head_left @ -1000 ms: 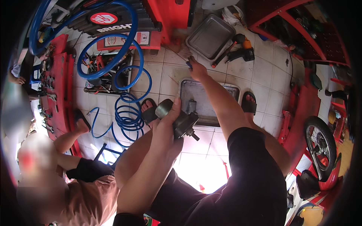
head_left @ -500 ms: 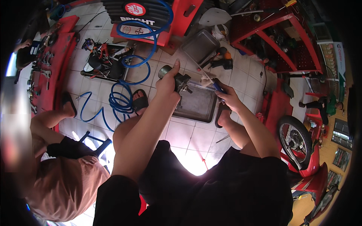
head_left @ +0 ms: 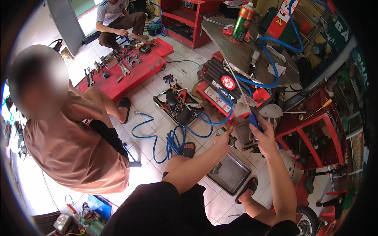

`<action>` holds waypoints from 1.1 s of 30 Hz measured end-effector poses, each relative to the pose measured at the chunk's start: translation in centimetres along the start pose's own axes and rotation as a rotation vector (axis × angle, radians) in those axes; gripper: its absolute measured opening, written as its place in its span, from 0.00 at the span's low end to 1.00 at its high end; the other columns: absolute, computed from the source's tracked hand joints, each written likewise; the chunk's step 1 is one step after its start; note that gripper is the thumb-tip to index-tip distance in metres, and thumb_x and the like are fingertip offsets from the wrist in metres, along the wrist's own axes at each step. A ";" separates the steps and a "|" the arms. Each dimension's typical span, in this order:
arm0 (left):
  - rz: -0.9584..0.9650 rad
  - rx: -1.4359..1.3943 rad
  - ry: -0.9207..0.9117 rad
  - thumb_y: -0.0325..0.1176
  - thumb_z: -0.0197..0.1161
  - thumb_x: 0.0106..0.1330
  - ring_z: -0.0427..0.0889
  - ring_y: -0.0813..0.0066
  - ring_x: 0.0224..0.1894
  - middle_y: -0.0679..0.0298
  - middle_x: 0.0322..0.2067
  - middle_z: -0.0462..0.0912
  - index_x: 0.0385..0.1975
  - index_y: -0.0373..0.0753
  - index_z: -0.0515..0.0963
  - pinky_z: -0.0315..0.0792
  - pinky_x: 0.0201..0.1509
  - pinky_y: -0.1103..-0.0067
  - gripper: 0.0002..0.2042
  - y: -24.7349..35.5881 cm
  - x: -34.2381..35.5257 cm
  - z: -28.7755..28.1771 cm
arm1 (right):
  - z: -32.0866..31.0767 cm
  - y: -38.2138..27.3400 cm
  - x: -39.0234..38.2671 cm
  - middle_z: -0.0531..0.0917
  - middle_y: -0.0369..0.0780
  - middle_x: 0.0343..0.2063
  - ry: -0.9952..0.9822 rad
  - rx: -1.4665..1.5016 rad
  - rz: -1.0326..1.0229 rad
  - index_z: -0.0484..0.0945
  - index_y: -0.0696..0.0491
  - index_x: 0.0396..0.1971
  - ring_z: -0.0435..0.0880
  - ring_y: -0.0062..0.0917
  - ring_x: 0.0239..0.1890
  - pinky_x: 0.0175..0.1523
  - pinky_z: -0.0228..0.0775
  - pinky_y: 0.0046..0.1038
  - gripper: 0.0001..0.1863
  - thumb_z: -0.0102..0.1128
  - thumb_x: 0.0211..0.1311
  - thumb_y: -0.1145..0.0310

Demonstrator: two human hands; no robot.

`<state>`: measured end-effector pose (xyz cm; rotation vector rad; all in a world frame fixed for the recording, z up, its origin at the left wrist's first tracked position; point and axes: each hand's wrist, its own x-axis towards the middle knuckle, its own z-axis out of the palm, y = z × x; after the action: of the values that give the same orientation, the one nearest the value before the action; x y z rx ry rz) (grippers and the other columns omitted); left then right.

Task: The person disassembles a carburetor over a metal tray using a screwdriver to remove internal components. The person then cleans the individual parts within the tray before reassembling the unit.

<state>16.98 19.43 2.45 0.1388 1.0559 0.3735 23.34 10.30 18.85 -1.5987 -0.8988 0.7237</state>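
My left hand (head_left: pixel 223 141) is closed around a dark metal part (head_left: pixel 232 142) with a cylindrical end, which looks like a carburetor. It is held above the far edge of a shallow grey metal tray (head_left: pixel 235 175) on the floor; a small dark piece (head_left: pixel 216 168) lies in that tray. To the right and higher up, my right hand (head_left: pixel 266 137) grips the blue handle of a screwdriver (head_left: pixel 255 121), its long thin shaft pointing up and left, apart from the metal part. Beside the shaft is a pale, blurred, bristle-like piece (head_left: pixel 241 107); I cannot tell what it is.
A coiled blue hose (head_left: pixel 175 143) lies left of my foot, beyond it a tray of tools (head_left: pixel 179 104). A seated person (head_left: pixel 75 149) is at my left, near a low red bench (head_left: pixel 134 80) with wrenches. A red rack (head_left: pixel 309 135) stands right; a spray can (head_left: pixel 243 23) sits on the far table.
The view has swung left and up, bringing in the low bench and far table. My right hand has risen relative to my left. Both hands keep their hold.
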 end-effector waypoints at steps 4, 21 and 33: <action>0.043 0.014 0.032 0.33 0.77 0.48 0.77 0.69 0.28 0.58 0.34 0.76 0.40 0.27 0.71 0.75 0.27 0.71 0.25 0.5 -0.4 -0.4 | 4.5 -3.4 4.5 0.77 0.33 0.30 -0.042 0.164 0.026 0.67 0.56 0.61 0.73 0.13 0.22 0.23 0.61 0.17 0.27 0.59 0.62 0.70; -0.013 0.651 0.060 0.47 0.79 0.40 0.81 0.68 0.33 0.52 0.37 0.82 0.35 0.25 0.77 0.74 0.34 0.70 0.32 -5.2 -5.6 -3.1 | -2.9 7.9 2.9 0.78 0.33 0.26 -0.090 -0.165 0.378 0.76 0.57 0.49 0.70 0.14 0.16 0.17 0.55 0.19 0.18 0.59 0.57 0.76; 0.000 0.813 0.113 0.49 0.79 0.40 0.83 0.64 0.37 0.51 0.38 0.83 0.37 0.28 0.78 0.76 0.38 0.71 0.32 -6.8 -5.0 -3.5 | -7.5 12.0 -1.4 0.79 0.37 0.25 -0.011 -0.393 0.773 0.76 0.58 0.51 0.71 0.17 0.15 0.14 0.56 0.21 0.20 0.56 0.57 0.78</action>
<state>13.37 11.05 2.84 0.8497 1.2712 -0.0705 31.01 4.05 8.60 -2.3329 -0.4154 1.1276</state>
